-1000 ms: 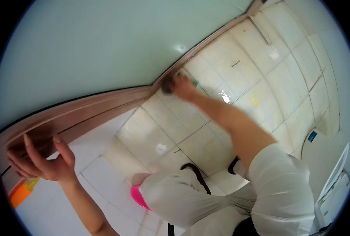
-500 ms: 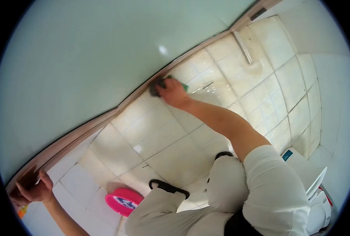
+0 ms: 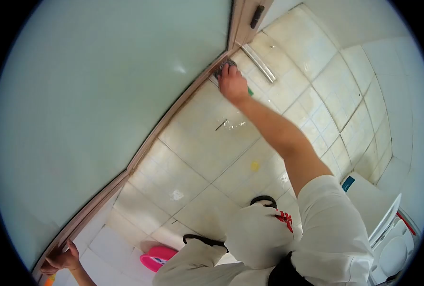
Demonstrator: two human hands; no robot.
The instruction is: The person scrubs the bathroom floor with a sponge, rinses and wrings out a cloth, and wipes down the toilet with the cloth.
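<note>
My right hand [image 3: 233, 86] presses a dark grey steel wool scrubber [image 3: 225, 66] against the bottom rail of the frosted glass door [image 3: 112, 109], close to the hinge-side corner. A bit of green, perhaps a scouring pad, shows beside the palm. Down at the lower left, my left hand [image 3: 64, 260] grips the far end of the door's brownish frame [image 3: 145, 152], its thumb sticking up; the other fingers are partly hidden. Something orange-yellow [image 3: 50, 280] shows just below that hand.
Wet cream tiles [image 3: 202, 157] cover the floor. A metal strip [image 3: 259, 63] lies near the door post. By my feet in black slippers [image 3: 204, 240] is a pink basin [image 3: 150, 260]. A white toilet [image 3: 388, 252] stands at the right.
My right hand has slid the scrubber along the bottom rail toward the door post. The view has turned, so the door looks steeper. My left hand stays at the door's far end.
</note>
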